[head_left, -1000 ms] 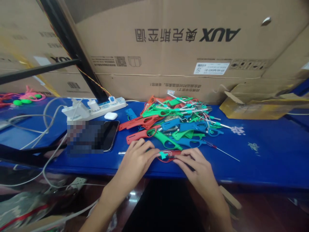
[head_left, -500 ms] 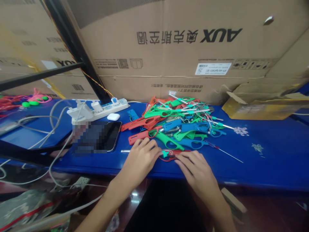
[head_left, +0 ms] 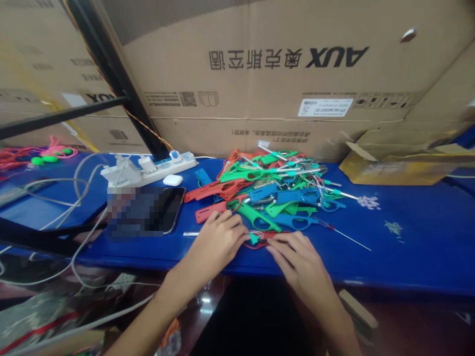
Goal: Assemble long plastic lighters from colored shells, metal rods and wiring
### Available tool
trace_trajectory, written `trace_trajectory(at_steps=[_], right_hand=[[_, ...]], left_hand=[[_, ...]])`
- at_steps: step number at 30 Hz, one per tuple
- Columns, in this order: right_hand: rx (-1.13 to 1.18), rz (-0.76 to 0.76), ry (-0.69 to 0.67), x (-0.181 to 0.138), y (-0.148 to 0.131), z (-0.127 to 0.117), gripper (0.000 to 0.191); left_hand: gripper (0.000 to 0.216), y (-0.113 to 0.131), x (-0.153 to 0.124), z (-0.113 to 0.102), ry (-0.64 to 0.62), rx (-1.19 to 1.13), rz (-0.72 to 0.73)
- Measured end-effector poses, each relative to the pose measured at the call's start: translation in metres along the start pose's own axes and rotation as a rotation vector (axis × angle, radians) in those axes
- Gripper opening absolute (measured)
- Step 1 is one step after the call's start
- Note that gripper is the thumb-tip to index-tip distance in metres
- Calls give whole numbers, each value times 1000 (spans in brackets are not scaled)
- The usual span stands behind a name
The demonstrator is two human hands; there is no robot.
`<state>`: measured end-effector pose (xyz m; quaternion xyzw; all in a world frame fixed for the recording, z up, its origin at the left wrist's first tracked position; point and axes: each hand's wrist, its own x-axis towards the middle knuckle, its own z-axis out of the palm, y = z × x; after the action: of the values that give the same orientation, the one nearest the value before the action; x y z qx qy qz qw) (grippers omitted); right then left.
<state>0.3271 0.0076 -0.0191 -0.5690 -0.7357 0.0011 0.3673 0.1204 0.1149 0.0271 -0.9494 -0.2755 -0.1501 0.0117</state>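
Observation:
Near the table's front edge lies a red lighter casing (head_left: 265, 243) with its insides exposed. A green trigger piece (head_left: 254, 239) and thin white wires show in it. My left hand (head_left: 223, 236) is closed on the casing's left part, fingers bent down. From under that hand a metal tube (head_left: 191, 234) sticks out to the left. My right hand (head_left: 300, 258) pinches the casing's right part between thumb and fingers; the fingertips hide what exactly they press. Just behind both hands is a heap of red, green and blue stick lighter parts (head_left: 260, 173), with metal tubes and wires among them.
To the left lie a phone (head_left: 174, 210), a white earbud case (head_left: 172, 180) and a power strip (head_left: 187, 160) with trailing cables. An opened yellow-brown carton (head_left: 401, 170) stands back right. A thin screwdriver-like rod (head_left: 352, 238) lies right of the heap. Large cardboard (head_left: 260, 29) forms the back.
The view has shifted very slightly. My right fingertips have moved a little closer to the green trigger piece; both hands stay on the red casing.

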Motion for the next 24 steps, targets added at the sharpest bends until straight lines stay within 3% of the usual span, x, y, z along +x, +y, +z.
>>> trace_trajectory(at_steps=[5,15,24], right_hand=[[73,-11,19,3,1,-2,19],[114,-4,35,6,1,-4,19],[135,3,13,5,3,-4,19]], left_hand=[[18,-1,6,-1,-43,-67,22],[19,-7,0,14,41,-199,-48],[21,-8,8,3,-78,-235,-150]])
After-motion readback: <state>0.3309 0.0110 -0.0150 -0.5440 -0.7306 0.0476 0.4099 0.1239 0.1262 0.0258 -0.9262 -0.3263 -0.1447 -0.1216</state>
